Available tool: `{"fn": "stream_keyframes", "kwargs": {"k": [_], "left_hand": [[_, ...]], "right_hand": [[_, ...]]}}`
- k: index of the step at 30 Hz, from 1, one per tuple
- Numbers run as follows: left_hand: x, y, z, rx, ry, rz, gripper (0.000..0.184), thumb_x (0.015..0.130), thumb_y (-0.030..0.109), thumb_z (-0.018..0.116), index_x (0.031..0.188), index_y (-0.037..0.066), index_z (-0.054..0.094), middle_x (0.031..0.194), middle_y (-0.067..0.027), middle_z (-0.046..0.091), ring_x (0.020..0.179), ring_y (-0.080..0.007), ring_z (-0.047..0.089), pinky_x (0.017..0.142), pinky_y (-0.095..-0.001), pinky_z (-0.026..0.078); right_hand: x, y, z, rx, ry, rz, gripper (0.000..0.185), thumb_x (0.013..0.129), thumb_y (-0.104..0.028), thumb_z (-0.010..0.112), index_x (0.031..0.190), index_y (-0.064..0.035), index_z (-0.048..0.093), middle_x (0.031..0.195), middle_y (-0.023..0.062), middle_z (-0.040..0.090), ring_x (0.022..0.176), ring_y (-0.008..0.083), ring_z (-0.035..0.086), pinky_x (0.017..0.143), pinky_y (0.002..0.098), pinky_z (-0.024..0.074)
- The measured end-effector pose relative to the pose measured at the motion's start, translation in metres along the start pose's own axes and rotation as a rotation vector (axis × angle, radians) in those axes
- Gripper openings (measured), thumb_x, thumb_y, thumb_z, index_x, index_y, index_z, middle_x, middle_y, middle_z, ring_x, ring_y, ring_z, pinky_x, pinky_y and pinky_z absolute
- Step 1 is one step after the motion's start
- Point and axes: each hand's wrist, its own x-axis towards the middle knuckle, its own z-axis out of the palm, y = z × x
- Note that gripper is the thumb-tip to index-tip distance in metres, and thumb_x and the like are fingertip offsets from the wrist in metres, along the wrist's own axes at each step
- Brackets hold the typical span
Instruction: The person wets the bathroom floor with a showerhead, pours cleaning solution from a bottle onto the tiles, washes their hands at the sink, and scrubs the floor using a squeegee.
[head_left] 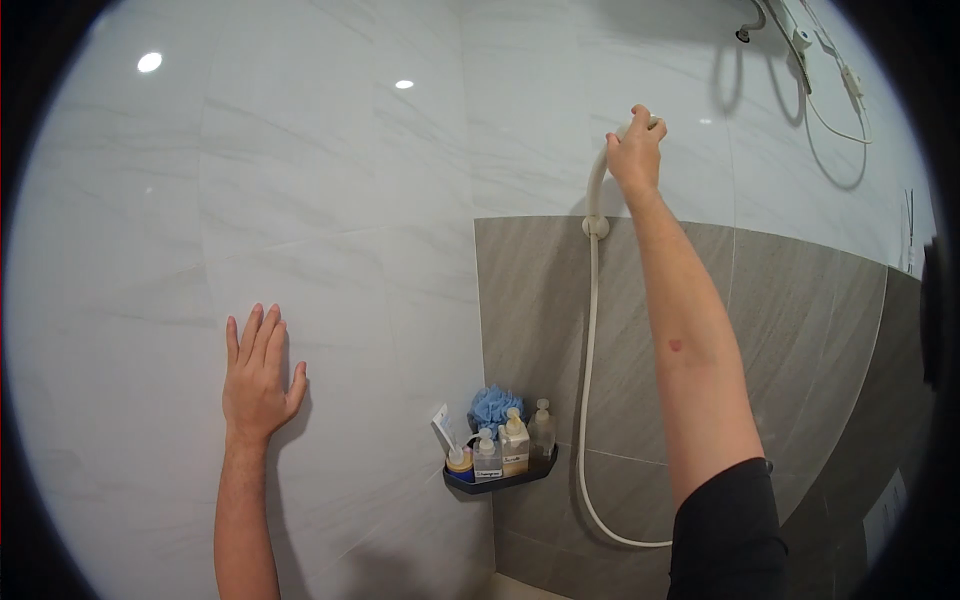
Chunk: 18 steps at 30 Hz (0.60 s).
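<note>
At the right, against the far wall, the right hand (638, 152) was curled over the head end of the shower handle (597, 185), which sat in its holder (596, 227) above the hose (590, 380). To the left, the left hand (262, 380) was spread wide by the white wall (130, 400), left of the corner shelf (500, 483).

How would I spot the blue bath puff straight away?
Find the corner where the white wall meets the brown tiles. A black shelf sits there, low down. The puff is the ruffled blue ball at its back, unlike the smooth bottles before it.
</note>
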Motion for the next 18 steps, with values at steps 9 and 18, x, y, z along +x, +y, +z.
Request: {"fn": "stream_keyframes", "kwargs": {"k": [9,18], "left_hand": [[0.000,0.003,-0.002,-0.019,0.037,0.006,0.051,0.076,0.008,0.064,0.124,-0.003,0.051,0.138,-0.0152,0.049,0.138,-0.0317,0.035,0.117,-0.0536,0.019],[0.002,0.002,-0.004,-0.079,0.098,-0.023,0.040,0.076,0.006,0.062,0.114,-0.003,0.056,0.129,-0.0173,0.055,0.134,-0.0317,0.041,0.117,-0.0527,0.022]], "right_hand": [[-0.014,0.007,-0.023,-0.110,0.013,-0.132,0.053,0.085,-0.022,0.071,0.129,-0.0134,0.043,0.130,0.0255,0.035,0.088,0.0375,0.066,0.074,0.0422,0.0579],[-0.003,0.011,-0.039,-0.136,-0.116,-0.247,0.050,0.084,-0.036,0.072,0.125,-0.0155,0.052,0.119,0.0203,0.045,0.099,0.0343,0.062,0.080,0.0417,0.0546]]}}
